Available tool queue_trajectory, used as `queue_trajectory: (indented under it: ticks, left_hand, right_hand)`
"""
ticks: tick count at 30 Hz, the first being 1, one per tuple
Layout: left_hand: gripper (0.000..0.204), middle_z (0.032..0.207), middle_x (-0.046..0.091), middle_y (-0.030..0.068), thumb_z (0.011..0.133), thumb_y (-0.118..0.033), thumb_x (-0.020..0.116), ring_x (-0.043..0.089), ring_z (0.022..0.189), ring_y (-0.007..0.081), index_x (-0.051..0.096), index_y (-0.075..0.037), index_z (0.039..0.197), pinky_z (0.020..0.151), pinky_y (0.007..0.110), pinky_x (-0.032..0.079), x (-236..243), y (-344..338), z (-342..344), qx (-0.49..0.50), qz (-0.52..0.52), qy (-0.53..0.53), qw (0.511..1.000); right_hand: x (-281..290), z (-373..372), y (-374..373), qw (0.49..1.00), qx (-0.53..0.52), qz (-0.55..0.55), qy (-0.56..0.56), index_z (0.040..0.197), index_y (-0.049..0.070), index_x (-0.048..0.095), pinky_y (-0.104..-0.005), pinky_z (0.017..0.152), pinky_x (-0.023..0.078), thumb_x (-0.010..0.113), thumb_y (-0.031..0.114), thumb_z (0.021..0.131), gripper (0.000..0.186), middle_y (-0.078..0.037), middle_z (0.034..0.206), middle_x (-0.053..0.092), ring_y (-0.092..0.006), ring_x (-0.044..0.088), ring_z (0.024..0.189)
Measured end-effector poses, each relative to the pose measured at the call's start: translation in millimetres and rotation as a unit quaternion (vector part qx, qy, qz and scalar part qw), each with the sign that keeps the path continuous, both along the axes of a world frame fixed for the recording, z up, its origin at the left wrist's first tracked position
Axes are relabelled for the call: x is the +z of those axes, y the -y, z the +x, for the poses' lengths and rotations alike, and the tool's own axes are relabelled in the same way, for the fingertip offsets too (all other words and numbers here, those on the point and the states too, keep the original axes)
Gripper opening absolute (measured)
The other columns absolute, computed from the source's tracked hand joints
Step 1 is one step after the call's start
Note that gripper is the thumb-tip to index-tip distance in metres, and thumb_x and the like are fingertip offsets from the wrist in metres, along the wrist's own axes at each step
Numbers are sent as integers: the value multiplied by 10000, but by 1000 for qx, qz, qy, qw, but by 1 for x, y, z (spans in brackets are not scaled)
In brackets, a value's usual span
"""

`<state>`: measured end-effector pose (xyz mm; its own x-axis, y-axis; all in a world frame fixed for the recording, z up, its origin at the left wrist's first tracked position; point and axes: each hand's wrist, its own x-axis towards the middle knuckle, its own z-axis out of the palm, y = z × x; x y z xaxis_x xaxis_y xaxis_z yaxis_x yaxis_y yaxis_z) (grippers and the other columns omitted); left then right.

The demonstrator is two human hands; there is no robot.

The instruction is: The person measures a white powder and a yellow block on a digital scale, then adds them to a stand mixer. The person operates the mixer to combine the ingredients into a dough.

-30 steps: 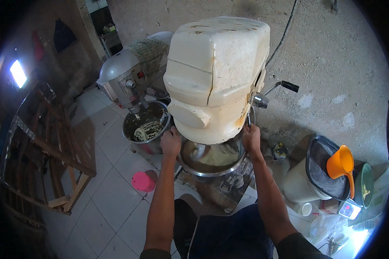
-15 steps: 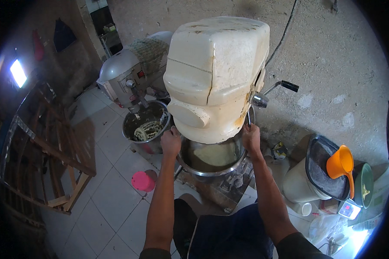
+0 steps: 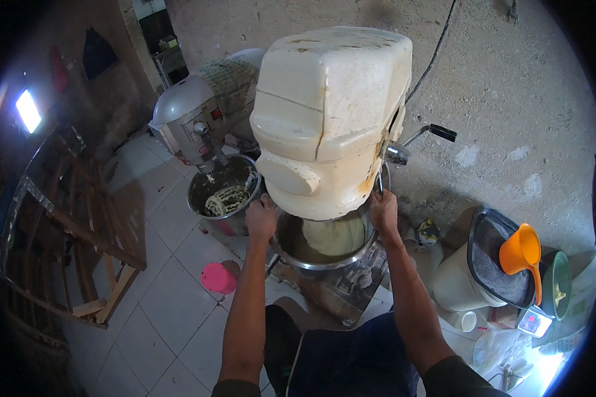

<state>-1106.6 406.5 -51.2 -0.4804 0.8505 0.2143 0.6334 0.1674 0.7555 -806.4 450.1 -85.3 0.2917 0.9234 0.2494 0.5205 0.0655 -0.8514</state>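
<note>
A large cream-coloured stand mixer point(image 3: 331, 112) rises in front of me, its paint cracked and rust-stained. Under its head sits a steel mixing bowl point(image 3: 298, 258) with a pale mass of dough point(image 3: 336, 237) in it. My left hand point(image 3: 261, 216) is closed at the bowl's left side, and my right hand point(image 3: 383, 212) is closed at its right side, beside a thin metal rod. Both seem to grip the bowl's edge; their fingertips are hidden. The mixer head covers the back of the bowl and whatever tool is in it.
A second mixer point(image 3: 185, 112) with a dough-smeared bowl point(image 3: 224, 188) stands at left, near a pink container point(image 3: 218, 278). A wooden frame point(image 3: 93, 238) is farther left. At right, an orange dipper point(image 3: 522, 249) lies on a dark tray point(image 3: 493, 281) over a bucket. A lever point(image 3: 430, 132) juts from the mixer's right side.
The dough in the bowl has shifted right and now bulges up more, baring the bowl's left inside. Both hands keep their places.
</note>
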Motion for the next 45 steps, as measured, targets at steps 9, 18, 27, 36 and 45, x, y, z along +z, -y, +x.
queue_trajectory:
  ticks: [9, 18, 27, 36, 45]
  left_hand:
    - [521, 874, 631, 338, 964, -378, 401, 599, 904, 512, 673, 57, 868, 850, 550, 452, -9, -3, -2, -1, 27, -9, 1000]
    - [531, 864, 635, 327, 969, -382, 396, 596, 891, 517, 671, 52, 832, 850, 556, 448, 4, 4, 3, 10, 22, -24, 999]
    - [525, 903, 636, 329, 966, -376, 406, 596, 923, 507, 671, 61, 845, 865, 551, 448, -8, -4, -5, 4, 9, -13, 1000]
    - [513, 912, 635, 331, 967, -371, 397, 597, 931, 502, 681, 47, 878, 873, 551, 444, 3, 2, 5, 11, -6, -10, 1000]
    - [503, 891, 635, 327, 964, -367, 406, 594, 919, 505, 675, 42, 849, 858, 555, 445, -6, -4, -1, -11, 15, 5, 1000]
  right_hand:
    - [9, 0, 5, 999, 8, -20, -29, 890, -44, 613, -453, 708, 469, 636, 248, 858, 294, -260, 839, 632, -446, 612, 829]
    - [12, 0, 7, 999, 18, -13, -32, 929, -53, 617, -439, 715, 475, 622, 207, 862, 268, -257, 853, 638, -424, 628, 837]
    - [17, -3, 11, 999, 17, -37, -32, 928, -64, 614, -440, 736, 482, 619, 246, 875, 315, -267, 866, 637, -427, 631, 862]
    - [7, 1, 5, 999, 11, -9, -33, 920, -50, 605, -434, 729, 483, 611, 220, 867, 275, -249, 845, 639, -416, 636, 841]
    - [7, 3, 4, 999, 15, -21, -24, 954, -46, 615, -427, 742, 485, 607, 197, 869, 258, -242, 895, 648, -396, 644, 882]
